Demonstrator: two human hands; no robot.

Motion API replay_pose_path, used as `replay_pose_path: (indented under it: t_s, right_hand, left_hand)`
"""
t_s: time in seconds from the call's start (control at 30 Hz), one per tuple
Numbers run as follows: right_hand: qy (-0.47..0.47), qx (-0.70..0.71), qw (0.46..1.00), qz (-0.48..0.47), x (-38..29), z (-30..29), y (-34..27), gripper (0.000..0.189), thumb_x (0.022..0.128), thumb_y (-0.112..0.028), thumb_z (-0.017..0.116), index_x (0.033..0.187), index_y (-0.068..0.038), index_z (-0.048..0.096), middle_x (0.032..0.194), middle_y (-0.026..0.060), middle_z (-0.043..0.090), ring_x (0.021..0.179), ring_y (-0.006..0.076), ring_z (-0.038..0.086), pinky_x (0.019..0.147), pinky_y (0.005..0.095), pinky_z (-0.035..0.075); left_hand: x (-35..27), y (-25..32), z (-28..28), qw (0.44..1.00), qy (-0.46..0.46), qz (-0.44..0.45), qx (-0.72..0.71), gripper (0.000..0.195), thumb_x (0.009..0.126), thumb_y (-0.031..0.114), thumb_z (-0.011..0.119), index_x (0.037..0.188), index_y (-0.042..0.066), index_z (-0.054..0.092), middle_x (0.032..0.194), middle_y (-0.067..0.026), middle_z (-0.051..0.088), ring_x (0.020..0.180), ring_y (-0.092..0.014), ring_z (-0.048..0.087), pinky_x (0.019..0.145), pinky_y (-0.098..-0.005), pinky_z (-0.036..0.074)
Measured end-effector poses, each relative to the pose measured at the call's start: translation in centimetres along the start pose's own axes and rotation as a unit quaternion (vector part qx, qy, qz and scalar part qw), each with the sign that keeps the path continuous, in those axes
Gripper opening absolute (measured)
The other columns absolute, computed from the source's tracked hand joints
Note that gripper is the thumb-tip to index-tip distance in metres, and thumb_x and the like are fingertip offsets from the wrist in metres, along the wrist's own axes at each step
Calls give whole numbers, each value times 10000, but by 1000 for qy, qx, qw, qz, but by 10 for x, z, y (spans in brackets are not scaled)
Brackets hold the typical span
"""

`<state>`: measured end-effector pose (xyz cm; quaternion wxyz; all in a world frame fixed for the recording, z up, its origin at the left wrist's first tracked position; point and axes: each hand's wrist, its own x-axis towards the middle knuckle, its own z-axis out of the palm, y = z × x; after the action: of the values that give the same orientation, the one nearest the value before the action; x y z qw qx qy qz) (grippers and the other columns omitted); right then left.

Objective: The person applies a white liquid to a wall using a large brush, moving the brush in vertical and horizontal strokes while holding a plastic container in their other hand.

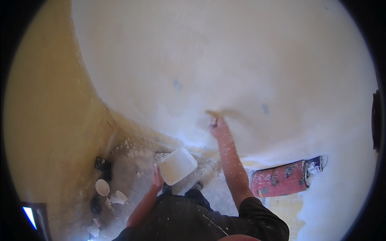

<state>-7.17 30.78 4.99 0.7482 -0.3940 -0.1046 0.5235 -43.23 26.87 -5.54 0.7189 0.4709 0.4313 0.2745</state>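
My left hand holds a white rectangular plastic tub by its left side, in front of my body at the foot of the wall. Higher up, my right hand grips a tan, flat-edged tool, probably a scraper or putty knife, close against the wall. Motion blurs the tool, so its exact shape cannot be made out. A whitish, cloudy coat covers this wall, with a few small bluish patches showing. White specks dot my right forearm.
A red metal drum with a dark bucket on top stands at right. The yellow side wall meets the coated wall at left. On the dusty floor lie a white round container, broken white pieces and crumbs.
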Motion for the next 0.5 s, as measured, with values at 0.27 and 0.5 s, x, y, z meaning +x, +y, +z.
replay_pose_path:
  t_s: [0.27,0.5]
  right_hand:
    - [-249,93,955,-129,-153,234,-186,235,931,-88,394,1090,80,433,683,-10,367,512,89,341,431,207,329]
    - [-235,-59,944,-226,-103,184,-181,329,934,-302,491,1215,-134,460,677,-54,374,538,34,359,413,171,295]
  left_hand:
    - [45,-55,9,993,-2,-3,-119,547,996,395,252,1347,-18,327,1347,-125,406,1213,-201,395,1029,-315,300]
    - [26,-39,25,999,-10,31,5,575,991,426,223,1337,-19,336,1291,-134,456,1178,-206,429,1012,-320,328]
